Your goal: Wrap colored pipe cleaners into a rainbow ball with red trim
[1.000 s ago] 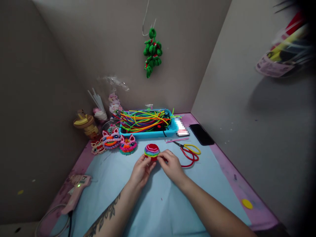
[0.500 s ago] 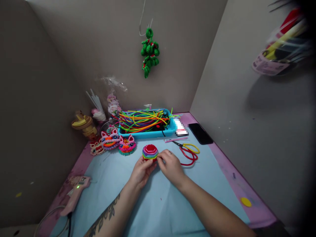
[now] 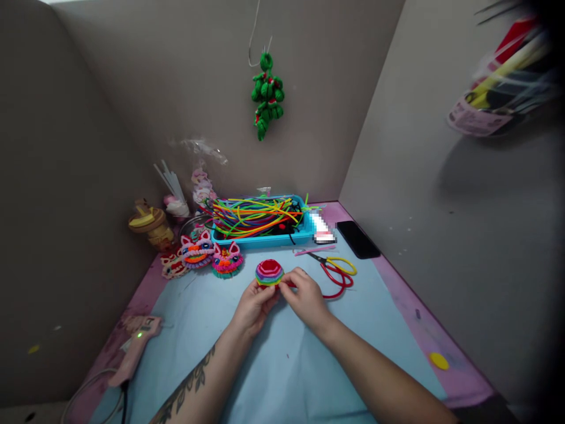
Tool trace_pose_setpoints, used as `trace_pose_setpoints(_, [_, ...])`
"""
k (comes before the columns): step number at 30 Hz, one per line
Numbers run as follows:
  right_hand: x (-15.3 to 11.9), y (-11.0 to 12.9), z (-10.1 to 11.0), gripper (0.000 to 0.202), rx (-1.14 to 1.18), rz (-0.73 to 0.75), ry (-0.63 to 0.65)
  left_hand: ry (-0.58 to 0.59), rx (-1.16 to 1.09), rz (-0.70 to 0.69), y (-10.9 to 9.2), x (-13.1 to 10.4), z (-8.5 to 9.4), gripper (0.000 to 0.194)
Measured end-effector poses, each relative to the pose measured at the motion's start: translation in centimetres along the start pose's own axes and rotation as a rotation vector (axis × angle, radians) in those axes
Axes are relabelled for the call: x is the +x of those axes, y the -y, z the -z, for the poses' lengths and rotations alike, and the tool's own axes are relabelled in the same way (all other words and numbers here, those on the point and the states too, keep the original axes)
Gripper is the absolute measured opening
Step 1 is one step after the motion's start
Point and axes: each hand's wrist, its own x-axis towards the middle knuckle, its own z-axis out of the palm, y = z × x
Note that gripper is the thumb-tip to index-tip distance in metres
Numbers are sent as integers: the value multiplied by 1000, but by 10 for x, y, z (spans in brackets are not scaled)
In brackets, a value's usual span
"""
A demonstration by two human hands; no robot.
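Left hand (image 3: 252, 307) gripping rainbow-striped dome (image 3: 269, 272) — right hand (image 3: 306, 299) pinched closed at its edge — scissors (image 3: 325, 261) near.

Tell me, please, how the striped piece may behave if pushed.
The striped piece is probably light, as the left hand holds it at its lower edge. Its rounded side suggests it could rock. Its even, domed shape hints at some stiffness.

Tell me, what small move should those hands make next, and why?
Probably have the right hand press gently along the edge of the dome, with the left hand steadying it. The left hand already supports the dome from below, and the right fingertips pinch at its right edge, so this seems the easiest small move.
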Motion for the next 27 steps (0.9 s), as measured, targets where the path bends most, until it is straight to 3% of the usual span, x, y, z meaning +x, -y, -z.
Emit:
trace_pose_setpoints(6, [-1, 1, -2, 11, -48, 15, 3, -39, 41, -30, 1, 0, -1, 40])
trace_pose_setpoints(27, [4, -1, -6, 10, 343, -300, 76, -73, 95, -83, -2, -4, -8, 42])
